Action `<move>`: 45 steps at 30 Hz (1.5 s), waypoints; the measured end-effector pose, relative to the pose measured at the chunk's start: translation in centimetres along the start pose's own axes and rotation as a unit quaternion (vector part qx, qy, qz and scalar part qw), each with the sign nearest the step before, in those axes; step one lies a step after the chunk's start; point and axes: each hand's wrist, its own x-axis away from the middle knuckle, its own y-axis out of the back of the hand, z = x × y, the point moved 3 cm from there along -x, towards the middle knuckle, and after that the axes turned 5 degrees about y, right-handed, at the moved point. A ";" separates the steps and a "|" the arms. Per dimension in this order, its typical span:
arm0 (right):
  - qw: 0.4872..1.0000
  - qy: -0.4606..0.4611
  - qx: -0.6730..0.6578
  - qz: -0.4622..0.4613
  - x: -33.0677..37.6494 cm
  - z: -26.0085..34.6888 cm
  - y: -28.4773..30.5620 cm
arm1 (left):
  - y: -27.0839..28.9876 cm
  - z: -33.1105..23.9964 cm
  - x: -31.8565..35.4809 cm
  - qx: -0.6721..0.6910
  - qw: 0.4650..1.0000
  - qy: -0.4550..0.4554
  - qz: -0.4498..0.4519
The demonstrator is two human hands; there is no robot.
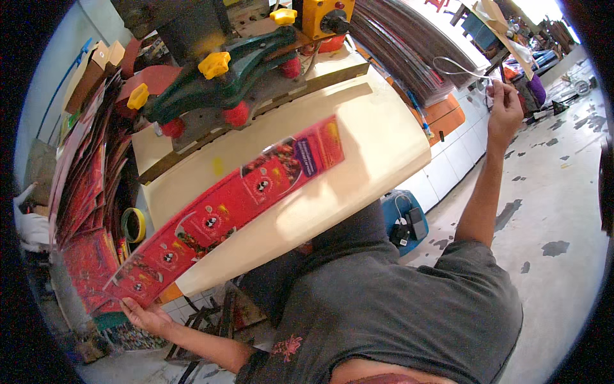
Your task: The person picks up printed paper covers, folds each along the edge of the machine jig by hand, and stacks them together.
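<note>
A long red printed plastic strip [211, 221], with several repeated pictures along it, slants across the cream-coloured padded work surface [384, 134]. My left hand [147, 318] pinches its near left end, beside a stack of similar red sheets. The strip's far right end lies over the middle of the surface, below the machine. Out to the right, my raised right hand [505, 114] is closed, fingertips together. A thin white cord or strip [457, 64] loops leftward from those fingers; what else they may hold is too small to make out.
A machine with a dark green clamp bar [224, 80], yellow knobs and red feet stands behind the surface. Red sheets [93, 211] pile up at left near a yellow tape roll [133, 225]. Another tall stack [409, 51] sits at back right. A blue container [412, 224] stands below the surface.
</note>
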 end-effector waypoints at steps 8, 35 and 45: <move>0.721 0.158 -0.400 0.544 8.6 15.7 -0.3 | -4.7 -2.2 2.8 0.009 0.995 0.026 0.099; 0.579 -0.294 -0.501 0.573 25.3 21.0 -10.2 | -13.7 -8.9 16.7 0.272 0.903 0.090 0.319; 0.602 -0.165 -0.471 0.623 25.0 19.8 -10.6 | -14.0 -16.3 1.0 0.241 0.959 -0.047 0.144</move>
